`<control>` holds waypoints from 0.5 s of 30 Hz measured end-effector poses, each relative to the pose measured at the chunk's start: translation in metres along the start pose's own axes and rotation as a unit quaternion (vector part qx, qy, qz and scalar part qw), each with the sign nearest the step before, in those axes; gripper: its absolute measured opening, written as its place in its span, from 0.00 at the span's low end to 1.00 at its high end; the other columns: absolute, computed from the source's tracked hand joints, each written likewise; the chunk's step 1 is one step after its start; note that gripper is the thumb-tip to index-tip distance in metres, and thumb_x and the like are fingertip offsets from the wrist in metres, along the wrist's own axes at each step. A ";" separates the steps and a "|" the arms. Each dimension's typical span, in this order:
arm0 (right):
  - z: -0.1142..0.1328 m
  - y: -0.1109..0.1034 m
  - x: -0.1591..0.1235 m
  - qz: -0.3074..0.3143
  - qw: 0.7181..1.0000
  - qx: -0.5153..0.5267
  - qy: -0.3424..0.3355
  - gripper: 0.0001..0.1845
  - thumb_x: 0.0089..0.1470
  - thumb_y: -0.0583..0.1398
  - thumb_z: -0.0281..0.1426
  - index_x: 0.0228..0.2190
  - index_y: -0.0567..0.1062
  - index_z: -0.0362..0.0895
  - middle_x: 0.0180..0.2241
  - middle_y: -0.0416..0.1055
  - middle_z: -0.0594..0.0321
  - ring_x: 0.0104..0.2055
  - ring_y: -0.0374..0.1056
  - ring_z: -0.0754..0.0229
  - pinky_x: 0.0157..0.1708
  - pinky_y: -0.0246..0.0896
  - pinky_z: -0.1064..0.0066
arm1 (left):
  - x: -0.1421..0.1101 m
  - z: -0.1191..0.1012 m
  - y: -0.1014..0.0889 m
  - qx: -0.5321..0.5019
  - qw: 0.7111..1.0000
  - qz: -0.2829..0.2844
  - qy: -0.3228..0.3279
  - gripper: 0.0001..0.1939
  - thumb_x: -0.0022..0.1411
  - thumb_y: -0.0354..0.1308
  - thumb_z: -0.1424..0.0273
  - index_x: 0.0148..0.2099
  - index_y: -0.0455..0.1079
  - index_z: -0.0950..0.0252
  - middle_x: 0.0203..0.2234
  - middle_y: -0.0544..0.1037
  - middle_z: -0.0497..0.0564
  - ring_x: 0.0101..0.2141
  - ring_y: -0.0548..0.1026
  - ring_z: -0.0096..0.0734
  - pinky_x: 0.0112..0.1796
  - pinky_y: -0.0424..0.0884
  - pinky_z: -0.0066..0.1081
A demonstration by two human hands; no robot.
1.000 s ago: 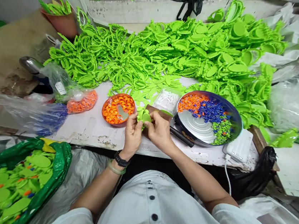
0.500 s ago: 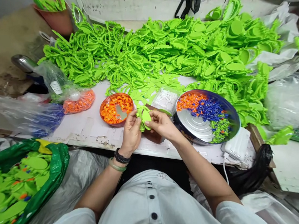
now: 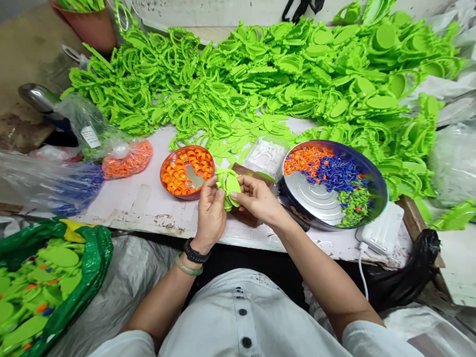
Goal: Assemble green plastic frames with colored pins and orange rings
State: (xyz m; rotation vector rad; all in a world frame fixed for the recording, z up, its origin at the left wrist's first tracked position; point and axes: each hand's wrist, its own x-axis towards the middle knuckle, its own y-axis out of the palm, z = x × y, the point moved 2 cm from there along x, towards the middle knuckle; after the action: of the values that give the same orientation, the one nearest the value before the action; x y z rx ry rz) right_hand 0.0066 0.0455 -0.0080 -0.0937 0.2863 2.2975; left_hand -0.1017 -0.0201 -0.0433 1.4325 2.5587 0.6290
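A white-topped workbench [image 3: 144,208] carries one huge heap of lime-green moulded plastic frames [image 3: 250,71], too many to count. At the lower left, one green plastic sack [image 3: 98,257] holds flat green pieces. One round steel tray [image 3: 316,206] holds three loose piles of small plastic parts: orange, blue and green. One orange bowl [image 3: 164,179] holds orange plastic rings, too tangled to count. Two bare hands work near the bench's front edge. The left hand [image 3: 210,212] and right hand [image 3: 257,199] both pinch one lime-green oval piece [image 3: 232,186], held up between them, just left of the tray.
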 end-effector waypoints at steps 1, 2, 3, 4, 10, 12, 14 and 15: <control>0.000 0.000 0.000 -0.001 1.000 -0.005 -0.001 0.16 0.44 0.67 0.36 0.33 0.68 0.44 0.22 0.65 0.71 0.23 0.62 0.67 0.23 0.62 0.75 | -0.001 0.001 -0.001 0.009 1.000 0.000 0.006 0.21 0.59 0.64 0.55 0.52 0.68 0.57 0.46 0.77 0.52 0.48 0.76 0.33 0.51 0.71 0.34; 0.000 0.001 -0.001 -0.002 1.000 -0.009 -0.002 0.16 0.44 0.67 0.36 0.32 0.68 0.44 0.22 0.64 0.72 0.23 0.61 0.68 0.23 0.62 0.75 | -0.001 0.001 -0.002 0.020 1.000 0.002 0.013 0.21 0.60 0.64 0.55 0.52 0.68 0.57 0.45 0.77 0.52 0.47 0.76 0.34 0.51 0.71 0.34; -0.001 0.001 -0.001 -0.003 1.000 -0.015 -0.003 0.15 0.44 0.66 0.36 0.32 0.68 0.44 0.21 0.64 0.72 0.22 0.61 0.68 0.22 0.62 0.75 | -0.002 0.002 -0.004 0.031 0.999 0.005 0.020 0.21 0.60 0.63 0.55 0.52 0.68 0.57 0.45 0.77 0.52 0.47 0.76 0.34 0.51 0.71 0.34; -0.001 0.001 -0.001 -0.005 1.000 -0.022 -0.005 0.15 0.44 0.66 0.36 0.32 0.68 0.44 0.21 0.63 0.72 0.22 0.61 0.67 0.22 0.61 0.75 | -0.002 0.002 -0.005 0.043 0.999 0.009 0.027 0.21 0.61 0.63 0.56 0.53 0.68 0.58 0.45 0.77 0.52 0.47 0.76 0.33 0.51 0.71 0.33; 0.000 0.004 -0.001 -0.030 0.997 -0.062 -0.020 0.13 0.44 0.64 0.36 0.31 0.68 0.43 0.22 0.63 0.71 0.23 0.60 0.67 0.22 0.57 0.75 | -0.001 0.005 -0.008 0.052 0.998 0.002 0.041 0.21 0.61 0.63 0.57 0.53 0.67 0.58 0.45 0.77 0.52 0.46 0.76 0.32 0.50 0.70 0.32; 0.000 0.006 0.000 -0.029 0.998 -0.055 -0.015 0.14 0.44 0.63 0.36 0.31 0.67 0.43 0.22 0.62 0.71 0.23 0.60 0.67 0.22 0.57 0.74 | -0.001 0.005 -0.008 0.054 0.998 -0.003 0.041 0.22 0.61 0.63 0.56 0.53 0.67 0.58 0.46 0.76 0.53 0.47 0.76 0.33 0.51 0.71 0.33; 0.000 0.007 -0.001 -0.027 0.998 -0.049 -0.006 0.13 0.45 0.63 0.36 0.31 0.66 0.44 0.21 0.62 0.71 0.22 0.60 0.66 0.23 0.58 0.74 | -0.001 0.005 -0.009 0.066 0.997 0.007 0.040 0.21 0.61 0.62 0.56 0.53 0.66 0.58 0.47 0.76 0.54 0.48 0.76 0.34 0.51 0.70 0.34; 0.001 0.008 -0.003 -0.033 0.998 -0.058 -0.007 0.13 0.45 0.62 0.36 0.31 0.66 0.44 0.21 0.62 0.71 0.22 0.60 0.66 0.23 0.58 0.73 | -0.002 0.005 -0.009 0.075 0.996 0.013 0.040 0.21 0.61 0.62 0.56 0.53 0.66 0.58 0.48 0.76 0.54 0.49 0.76 0.34 0.52 0.70 0.35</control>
State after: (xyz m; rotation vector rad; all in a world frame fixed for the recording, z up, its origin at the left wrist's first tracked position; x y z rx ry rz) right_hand 0.0024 0.0386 -0.0052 -0.1434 0.1410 2.2477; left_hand -0.1065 -0.0244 -0.0520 1.5181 2.7054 0.5183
